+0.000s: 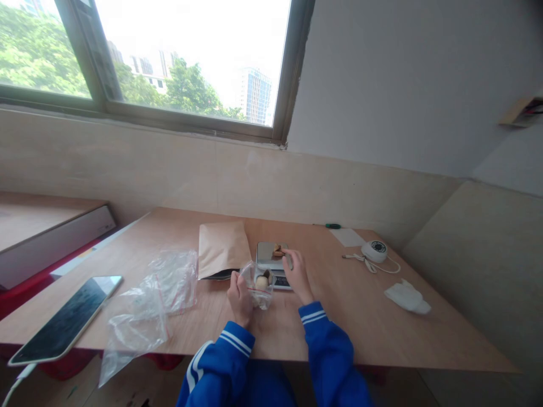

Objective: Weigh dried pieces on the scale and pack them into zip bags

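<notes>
Bag (263, 301) of thin, clear, crinkly plastic, pinched in the left hand (240, 298), with a red strip (258, 290) and a round, pale lump (261, 282) inside, beside a dark bit (267, 273). Just far and right of it, a scale (282, 281) with a flat, shiny metal top (264, 257). On that top, a small, lumpy brown piece (278, 249), and right at it the fingertips of the right hand (298, 275); cannot tell whether pinching or only touching. To the left, a flat, stiff brown paper bag (223, 246), then wrinkly clear bags (173, 282) and a smooth, dark glass phone (68, 316). To the right, a round white camera (374, 251) with a loopy cord (396, 263) and a crumpled white wad (407, 296). Under it all, a light brown wood table (339, 333).
</notes>
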Tool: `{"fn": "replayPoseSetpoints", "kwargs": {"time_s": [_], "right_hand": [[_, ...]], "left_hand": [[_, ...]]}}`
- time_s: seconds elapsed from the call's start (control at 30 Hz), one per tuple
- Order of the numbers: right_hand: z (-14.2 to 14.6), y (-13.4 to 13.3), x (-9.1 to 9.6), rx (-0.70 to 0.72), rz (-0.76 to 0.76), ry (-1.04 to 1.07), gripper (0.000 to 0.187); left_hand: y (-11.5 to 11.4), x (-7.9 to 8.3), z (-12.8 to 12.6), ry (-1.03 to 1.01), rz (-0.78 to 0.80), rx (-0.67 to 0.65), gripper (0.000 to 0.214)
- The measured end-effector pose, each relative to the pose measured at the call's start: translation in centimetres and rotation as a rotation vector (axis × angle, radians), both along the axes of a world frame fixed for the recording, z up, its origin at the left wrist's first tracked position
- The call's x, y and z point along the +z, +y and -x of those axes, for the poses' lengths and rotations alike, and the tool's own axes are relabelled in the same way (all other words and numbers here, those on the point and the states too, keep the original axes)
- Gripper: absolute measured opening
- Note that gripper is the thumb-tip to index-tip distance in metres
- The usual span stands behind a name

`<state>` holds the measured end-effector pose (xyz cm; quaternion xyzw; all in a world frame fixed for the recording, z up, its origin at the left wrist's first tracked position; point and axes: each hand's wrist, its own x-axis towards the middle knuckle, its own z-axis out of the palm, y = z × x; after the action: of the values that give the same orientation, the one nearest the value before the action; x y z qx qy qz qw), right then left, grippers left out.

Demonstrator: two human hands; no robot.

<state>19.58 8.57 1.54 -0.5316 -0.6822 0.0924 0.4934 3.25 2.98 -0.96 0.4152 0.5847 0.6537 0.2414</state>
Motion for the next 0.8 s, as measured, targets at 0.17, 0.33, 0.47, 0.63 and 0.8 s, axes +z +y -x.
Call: {"fn": "replayPoseSetpoints", "kwargs": {"time_s": [0.17, 0.33, 0.47, 0.63, 0.8], "right_hand": [[0.3, 3.0, -0.7, -0.084, 0.135, -0.299, 0.044], [0.5, 3.2, -0.4, -0.148, 0.214, -0.365, 0.030], [0.3, 1.9, 0.5, -0.036, 0.153, -0.066, 0.025], [1.3, -0.8, 3.5, 0.201, 0.280, 0.571, 0.044], [3.4, -3.4, 6.4, 0.274, 0.353, 0.483, 0.043]], "left_hand": [[0.0, 0.0, -0.1, -0.043, -0.061, 0.010, 0.028], [0.0, -0.2, -0.1, -0.056, -0.068, -0.013, 0.029], [0.2, -0.4, 0.0, -0.050, -0.067, -0.011, 0.029], [0.5, -0.9, 0.0, -0.078, -0.072, -0.007, 0.028], [0.5, -0.7, 0.1, -0.075, -0.068, -0.023, 0.028]]}}
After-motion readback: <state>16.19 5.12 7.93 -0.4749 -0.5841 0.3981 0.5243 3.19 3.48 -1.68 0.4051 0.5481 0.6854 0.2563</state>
